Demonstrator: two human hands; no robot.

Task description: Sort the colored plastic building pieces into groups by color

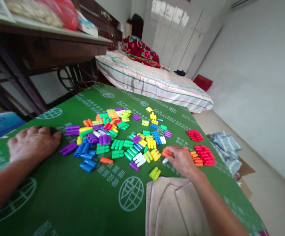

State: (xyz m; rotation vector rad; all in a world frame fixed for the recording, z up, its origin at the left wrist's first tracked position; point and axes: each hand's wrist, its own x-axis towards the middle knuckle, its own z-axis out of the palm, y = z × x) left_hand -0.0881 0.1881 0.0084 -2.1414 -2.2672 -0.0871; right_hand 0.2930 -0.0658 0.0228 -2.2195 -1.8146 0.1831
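While the left hand (pixel 32 142) lies at the left of the frame, palm down and fingers loosely spread on the green board (pixel 66 196), it grips nothing. Its fingertips end near a purple piece (pixel 68 148) and do not touch it. Above it, in the upper left, stands a dark wooden table (pixel 46 42).

Across the middle of the board spreads a loose heap of plastic pieces (pixel 115 137) in blue, green, yellow, purple, orange, red and white, most of them short ribbed blocks lying flat. Just below its right end a yellow-green piece (pixel 155 173) lies alone, touching the top edge of a beige cloth (pixel 172 206) that covers the lower middle of the board.

Right of centre, the right hand (pixel 183 160) reaches in from the lower right, thumb and forefinger closed on an orange piece (pixel 167 152) at the right fringe of the heap. A small white piece (pixel 165 160) lies just under the thumb. Farther right, two tidy groups of red pieces (pixel 206 154) lie apart from the heap, the nearer with a few orange ones beside it. Behind the board, a striped bed (pixel 154 82) runs across the upper middle.
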